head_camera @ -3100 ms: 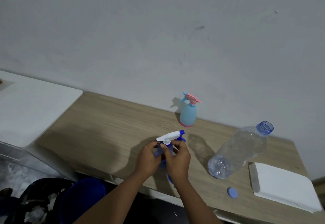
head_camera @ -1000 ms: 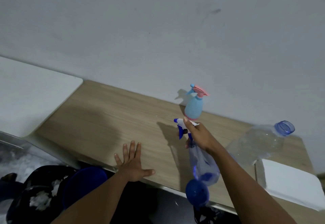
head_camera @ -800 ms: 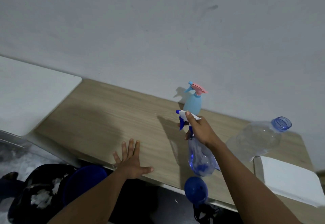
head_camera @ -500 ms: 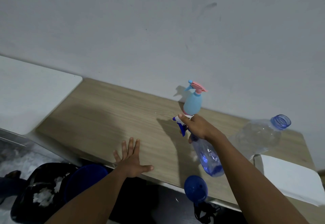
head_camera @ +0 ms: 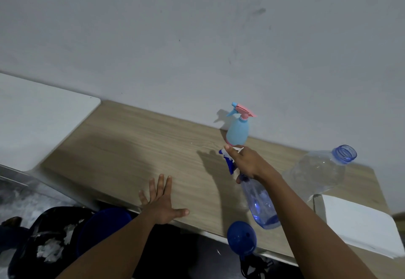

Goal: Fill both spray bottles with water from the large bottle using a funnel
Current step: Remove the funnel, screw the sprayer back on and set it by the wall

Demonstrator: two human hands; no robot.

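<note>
Right hand (head_camera: 247, 162): I am seeing it gripping the clear spray bottle (head_camera: 260, 204) at the neck, fingers curling under the white-and-blue trigger, right of centre.
Clear spray bottle: leaning, head toward the wall, base toward the near edge of the table (head_camera: 131, 147); I cannot tell whether it is touching the wood.
Left hand (head_camera: 162, 204): lying flat, fingers spreading, holding nothing, lower centre.
Funnel (head_camera: 241, 240): sitting at the near edge, just below the bottle's base.
Light-blue spray bottle (head_camera: 237, 132): standing upright by the wall.
Large bottle (head_camera: 320, 173): uncapped, tilting, at the right.
</note>
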